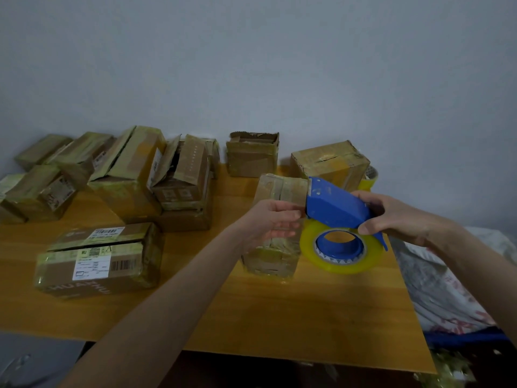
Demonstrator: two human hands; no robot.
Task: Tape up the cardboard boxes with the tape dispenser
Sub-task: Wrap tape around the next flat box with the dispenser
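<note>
Right hand [397, 217] curled round blue tape dispenser [333, 205], yellow tape roll [341, 256] hanging beneath, left hand [275, 219] just beside dispenser's mouth, thumb and fingers pinching clear tape strip [282, 232], small cardboard box [271, 259] upright on worktop [251, 303] right behind left hand, other boxes [128, 175] well beyond it

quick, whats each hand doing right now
Left hand: closed, pinching what looks like the clear tape end.
Right hand: closed, gripping the blue tape dispenser.
</note>
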